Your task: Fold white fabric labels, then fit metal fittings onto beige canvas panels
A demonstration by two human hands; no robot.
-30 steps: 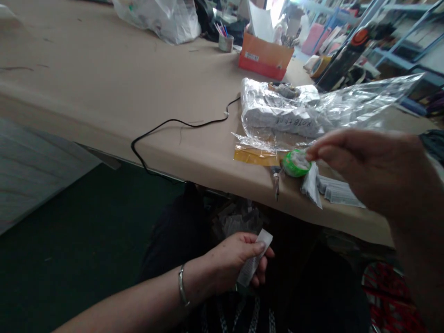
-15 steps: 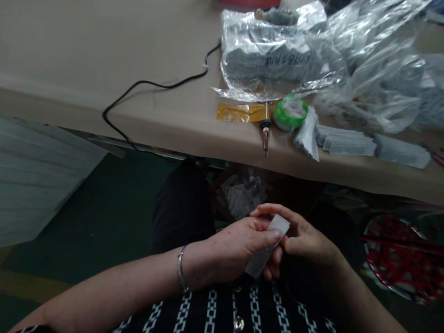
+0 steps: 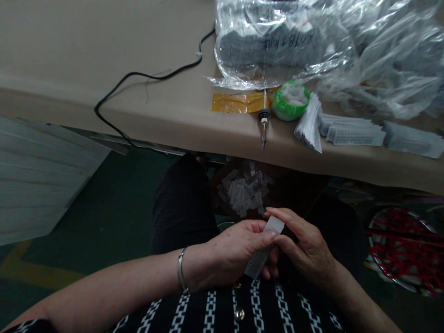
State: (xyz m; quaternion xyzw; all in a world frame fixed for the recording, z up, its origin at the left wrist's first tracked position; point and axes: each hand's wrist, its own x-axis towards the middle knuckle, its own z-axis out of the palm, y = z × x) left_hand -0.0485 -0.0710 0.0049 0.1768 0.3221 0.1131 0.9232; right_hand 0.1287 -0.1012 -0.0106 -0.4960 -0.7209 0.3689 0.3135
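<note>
Both hands meet over my lap, below the table edge. My left hand is closed around a small white label strip, thumb and fingers pinching it. My right hand touches the strip's top end with its fingertips, fingers curled against it. A silver bangle circles my left wrist. On the table above lie a green tape roll, a soldering iron with its tip over the edge, and stacks of white label strips.
Clear plastic bags of grey packets fill the table's upper right. A black cable runs across the tan table and drops over its edge. A pile of loose strips lies under the table. A red wire basket stands at the right.
My right hand left the green tape roll on the table and came down to the strip held in my left hand. The view tilted downward toward my lap.
</note>
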